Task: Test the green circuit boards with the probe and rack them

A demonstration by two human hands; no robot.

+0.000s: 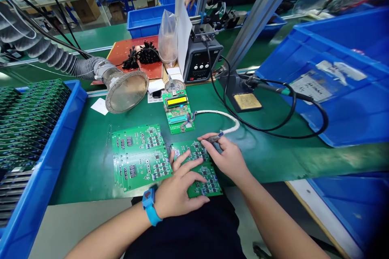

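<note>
My left hand lies flat with fingers spread on a green circuit board panel at the table's front edge; a blue wristband is on that wrist. My right hand pinches a small probe connector on a white cable and holds its tip against the same panel's upper part. The cable runs to a small green programmer board with a lit yellow display. A stack of similar green panels lies just left of my left hand.
A blue bin full of green boards stands at the left. A fume-extractor hose with a funnel reaches in. A soldering station, iron stand and black cables sit behind. Blue bins fill the right. Another person works beyond the bench.
</note>
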